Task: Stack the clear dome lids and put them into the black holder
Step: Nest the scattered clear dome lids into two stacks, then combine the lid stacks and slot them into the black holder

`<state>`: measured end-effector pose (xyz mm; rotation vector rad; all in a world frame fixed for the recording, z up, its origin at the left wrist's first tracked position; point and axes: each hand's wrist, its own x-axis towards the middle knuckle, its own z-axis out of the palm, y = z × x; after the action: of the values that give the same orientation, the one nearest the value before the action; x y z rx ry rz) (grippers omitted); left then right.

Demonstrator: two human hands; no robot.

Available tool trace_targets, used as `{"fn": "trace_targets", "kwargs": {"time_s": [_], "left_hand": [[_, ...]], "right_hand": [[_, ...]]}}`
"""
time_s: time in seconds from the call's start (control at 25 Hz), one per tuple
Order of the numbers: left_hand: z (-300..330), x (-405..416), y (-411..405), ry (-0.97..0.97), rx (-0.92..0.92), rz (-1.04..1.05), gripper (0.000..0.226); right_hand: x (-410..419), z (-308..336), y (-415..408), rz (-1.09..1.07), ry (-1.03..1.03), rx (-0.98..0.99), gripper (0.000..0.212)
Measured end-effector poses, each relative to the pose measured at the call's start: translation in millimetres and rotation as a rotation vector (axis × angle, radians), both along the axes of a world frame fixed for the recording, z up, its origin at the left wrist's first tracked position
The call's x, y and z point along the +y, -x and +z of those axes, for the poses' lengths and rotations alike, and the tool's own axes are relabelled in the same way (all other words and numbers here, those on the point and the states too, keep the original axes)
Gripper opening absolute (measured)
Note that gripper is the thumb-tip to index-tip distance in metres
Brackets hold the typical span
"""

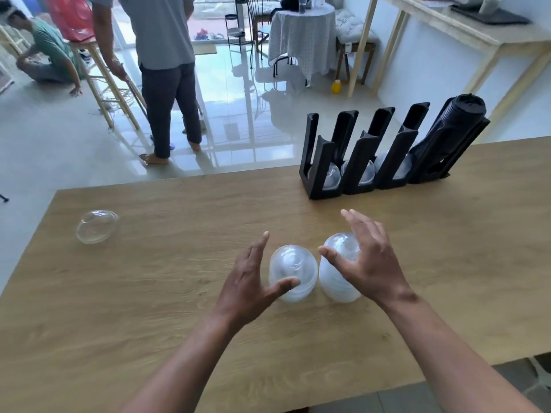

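Listing what we find on the wooden table [149, 293], item by item.

Item: two stacks of clear dome lids, standing side by side at mid-table, nearly touching. The left stack [293, 272] is shorter; the right stack [338, 274] rises a little higher.

Item: our left hand [247, 284], fingers straight and spread, thumb tip at the near side of the left stack; it grasps nothing. Whether the thumb actually touches, we cannot tell.

Item: our right hand [368, 260], fingers likewise spread wide, hovering over and partly covering the right stack, closed on nothing.

Item: one loose lid [97, 226], lying far left, well apart from the stacks and near the table's left edge.

Item: black holder [357, 156], far right near the table's far edge, upright slots in a row; three slots show clear lids at the bottom, the rightmost holds a dark stack [456, 129].

Risks, as we judge them: the lids are light and slick, so a one-sided squeeze could tip a stack or make it fan apart; joining the stacks off-centre could jam them; the loose lid could be brushed off the left edge.

Room: broad bare wood lies between stacks and holder, giving a direct path; the narrow slot walls ask for a straight lowering.
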<state>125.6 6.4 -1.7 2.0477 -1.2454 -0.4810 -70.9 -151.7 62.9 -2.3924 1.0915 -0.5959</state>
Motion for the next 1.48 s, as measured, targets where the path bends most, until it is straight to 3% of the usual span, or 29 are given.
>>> {"fn": "trace_targets", "kwargs": {"time_s": [0.16,0.24,0.36,0.56,0.8,1.0,1.12,1.24,1.48], "left_hand": [[-17.4,58.5,-45.5,-0.056,-0.164,0.216,0.063],[-36.5,106.5,-73.7,-0.189,-0.224,0.328,0.056],[-65.5,181.1,-107.4,-0.419,-0.291,0.425,0.07],[-78.6,253.8,-168.0,-0.501,-0.374,0.548,0.087],[-80.2,251.3,-234.6,-0.503,-0.365,0.499,0.088],[-88.1,244.8,-262.2,-0.515,-0.384,0.436,0.087],[-89.2,243.1,-268.5,-0.522,-0.385,0.404,0.086],[-86.4,238.8,-282.4,-0.542,-0.413,0.344,0.085],[-86.6,231.2,-302.9,-0.486,-0.414,0.336,0.082]], "right_hand": [[31.7,14.1,-59.4,0.158,0.097,-0.219,0.054],[64.1,3.8,-101.2,0.299,0.072,-0.221,0.047],[118.4,-37.3,-156.0,0.505,-0.013,-0.02,0.047],[176.9,-116.5,-237.0,0.657,-0.003,0.434,0.069],[196.1,-121.7,-361.0,0.675,-0.051,0.417,0.076],[204.5,-100.0,-482.3,0.622,0.04,0.22,0.086],[201.4,-103.1,-531.5,0.599,0.024,0.306,0.097],[195.7,-110.6,-545.0,0.604,-0.03,0.391,0.095],[190.0,-88.7,-477.2,0.479,-0.115,0.243,0.086]]}}
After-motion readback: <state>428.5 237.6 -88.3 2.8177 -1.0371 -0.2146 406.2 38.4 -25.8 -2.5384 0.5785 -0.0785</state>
